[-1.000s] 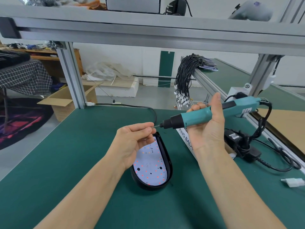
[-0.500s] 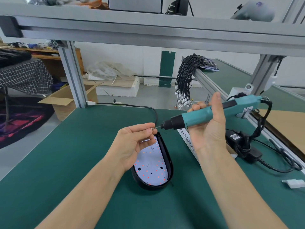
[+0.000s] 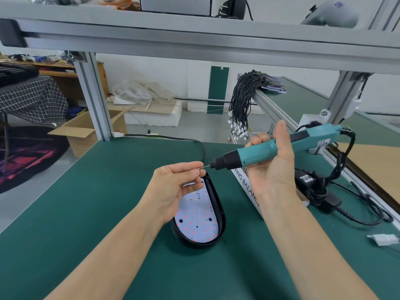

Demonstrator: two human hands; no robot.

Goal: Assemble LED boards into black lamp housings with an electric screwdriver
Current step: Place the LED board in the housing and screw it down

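A worker's left hand (image 3: 173,187) pinches a small screw (image 3: 200,168) against the bit of the teal electric screwdriver (image 3: 270,148), gripped in the right hand (image 3: 272,167). Below, the LED board (image 3: 197,219) sits in its black housing (image 3: 220,215) on the green surface (image 3: 97,191); no screw heads are discernible, so fastening appears still ahead.

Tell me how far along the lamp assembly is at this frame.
Done: the LED board already lies inside the black housing on the green mat. In hand: the right hand holds the electric screwdriver level above the mat, while the left hand pinches a small screw at its bit. Left: driving screws; dark holes on the board look unfilled.
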